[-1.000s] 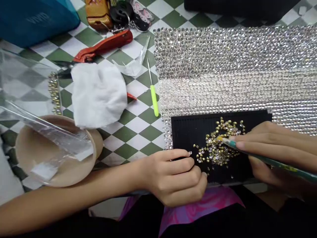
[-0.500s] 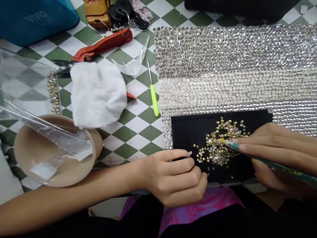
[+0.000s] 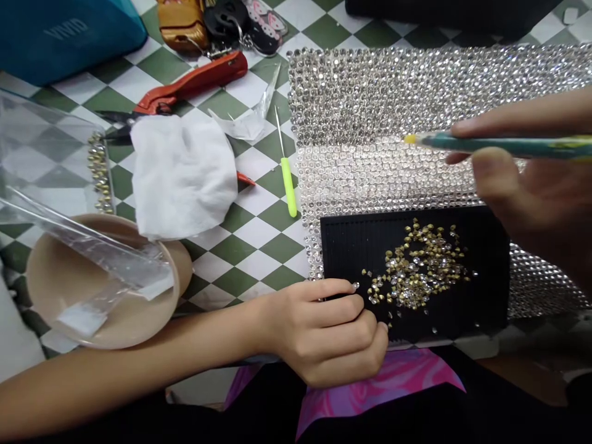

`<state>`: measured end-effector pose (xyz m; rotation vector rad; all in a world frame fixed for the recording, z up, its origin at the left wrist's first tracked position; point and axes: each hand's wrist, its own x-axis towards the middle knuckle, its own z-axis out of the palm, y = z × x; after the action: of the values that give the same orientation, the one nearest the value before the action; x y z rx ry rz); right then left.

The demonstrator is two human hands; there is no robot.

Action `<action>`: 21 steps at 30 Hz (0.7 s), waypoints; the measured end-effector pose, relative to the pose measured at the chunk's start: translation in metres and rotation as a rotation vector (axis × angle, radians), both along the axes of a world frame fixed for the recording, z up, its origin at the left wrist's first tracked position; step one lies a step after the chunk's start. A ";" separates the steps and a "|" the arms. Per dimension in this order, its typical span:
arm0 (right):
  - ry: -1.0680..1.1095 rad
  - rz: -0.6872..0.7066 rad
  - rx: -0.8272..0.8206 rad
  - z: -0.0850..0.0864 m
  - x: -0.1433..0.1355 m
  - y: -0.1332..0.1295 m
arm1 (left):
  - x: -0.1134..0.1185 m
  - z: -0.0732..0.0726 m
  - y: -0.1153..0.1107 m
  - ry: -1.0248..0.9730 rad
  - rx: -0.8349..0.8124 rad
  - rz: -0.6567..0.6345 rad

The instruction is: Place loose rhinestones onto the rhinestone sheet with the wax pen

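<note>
1. Pointing left, the teal pencil-like stick (image 3: 481, 144) lies in the right hand (image 3: 522, 166), its long axis running nearly level from left to right, roughly in line with the rows of the rhinestone sheet (image 3: 351, 102).
2. Its yellow tip (image 3: 409, 139) is over the sheet where a darker grey band borders a paler one; whether the tip touches the stones, or carries one, I cannot tell.
3. The black tray (image 3: 345, 246) lies on the near part of the sheet, its long side also left to right. Its loose rhinestones (image 3: 411, 290) are near of the tip, and near and left of the right hand, which is the closer hand to the tip.
4. The right hand comes in from the right, clamped on the stick, with the thumb on the near side and the index finger along the far side.
5. The left hand (image 3: 333, 333) is at the tray's near left corner, back upward, fingers curled and close together; whether they grip the edge or only rest there, I cannot tell. Its forearm reaches in from the near left, alongside a beige bowl (image 3: 39, 271).
6. A lime-handled awl (image 3: 288, 188) lies left of the sheet on the checkered bench (image 3: 259, 259).
</note>
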<state>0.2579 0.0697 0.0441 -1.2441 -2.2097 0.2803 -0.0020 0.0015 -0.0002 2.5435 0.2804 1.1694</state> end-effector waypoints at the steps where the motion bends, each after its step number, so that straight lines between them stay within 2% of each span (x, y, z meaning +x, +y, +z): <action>1: -0.001 0.044 0.018 -0.003 -0.002 0.004 | 0.000 0.000 0.000 0.002 -0.003 -0.001; 5: -0.039 0.115 -0.010 -0.006 -0.012 0.012 | 0.000 0.000 -0.001 0.008 -0.017 -0.002; 14: -0.127 0.071 -0.053 -0.003 -0.014 0.012 | -0.001 0.000 -0.001 0.015 -0.023 0.006; 18: -0.040 0.110 0.009 -0.004 -0.011 0.014 | 0.000 0.000 -0.001 0.013 -0.027 0.005; 21: -0.009 0.012 -0.032 0.004 -0.004 0.002 | 0.001 0.000 -0.001 0.009 -0.027 0.007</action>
<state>0.2534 0.0718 0.0477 -1.2515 -2.2296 0.3162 -0.0014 0.0003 -0.0001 2.5269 0.3052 1.1483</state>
